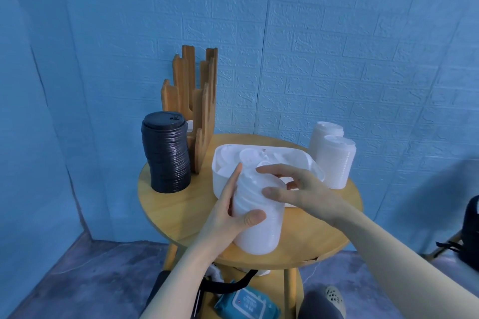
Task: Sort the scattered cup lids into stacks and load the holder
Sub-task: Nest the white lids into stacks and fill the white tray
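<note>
A tall stack of white lids (pixel 259 228) stands near the front of the round wooden table (pixel 178 204). My left hand (pixel 228 217) grips its left side, thumb across the front. My right hand (pixel 298 189) hovers over the stack's top with fingers spread and relaxed, touching the upper lids. Behind it a white tub (pixel 225 176) holds loose white lids. The wooden slotted holder (pixel 191 101) stands at the back left; something white shows low in it. A tall stack of black lids (pixel 167 153) stands beside it. Two white lid stacks (pixel 337 158) stand at the right.
The table sits against a blue brick-pattern wall. Below it lie a blue wipes pack (pixel 246 304) and a black strap. A foot in a beige shoe (pixel 334 298) is at the lower right, and a dark bag on a chair (pixel 470 235) at the right edge.
</note>
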Available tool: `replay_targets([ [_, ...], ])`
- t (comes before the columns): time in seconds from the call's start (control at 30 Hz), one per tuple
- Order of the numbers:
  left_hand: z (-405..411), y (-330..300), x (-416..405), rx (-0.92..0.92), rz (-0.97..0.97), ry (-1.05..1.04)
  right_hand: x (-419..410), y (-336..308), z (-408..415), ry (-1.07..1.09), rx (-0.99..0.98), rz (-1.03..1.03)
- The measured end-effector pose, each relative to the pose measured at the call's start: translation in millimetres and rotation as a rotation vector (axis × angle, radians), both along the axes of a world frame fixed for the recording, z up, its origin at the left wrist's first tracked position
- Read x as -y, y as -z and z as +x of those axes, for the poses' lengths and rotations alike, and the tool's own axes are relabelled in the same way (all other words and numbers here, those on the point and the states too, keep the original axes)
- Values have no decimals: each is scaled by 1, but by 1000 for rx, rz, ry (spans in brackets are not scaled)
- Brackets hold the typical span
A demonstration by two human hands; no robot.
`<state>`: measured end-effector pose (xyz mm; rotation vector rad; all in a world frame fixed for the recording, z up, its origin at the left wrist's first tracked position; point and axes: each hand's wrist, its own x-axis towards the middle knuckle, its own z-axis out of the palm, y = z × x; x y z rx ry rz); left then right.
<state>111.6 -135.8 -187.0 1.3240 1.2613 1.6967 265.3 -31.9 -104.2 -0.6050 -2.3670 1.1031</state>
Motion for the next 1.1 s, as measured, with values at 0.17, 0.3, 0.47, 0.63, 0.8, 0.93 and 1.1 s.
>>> replay_targets([
  [0.17, -1, -3, 2, 5, -11, 9, -2, 0, -4, -60, 74, 27],
  [0.3, -1, -2, 1, 6, -10, 9, -1, -4, -4, -101, 173, 88],
  [0.47, -1, 0, 2, -54, -13, -16, 6, 2, -6, 17, 128, 108],
  [0.63, -3, 1, 2, -70, -38, -34, 12, 20, -9, 75, 30, 162],
  [0.8, -3, 2, -1, -38, -46, -39, 13, 35, -5, 55, -106, 73],
  [0.93, -3, 3, -2, -23, -57, -47, 6, 36, 0, -14, -97, 27],
  [1.1, -3, 3, -2, -39, -68, -50, -22, 15, -6, 133, -261, 79],
])
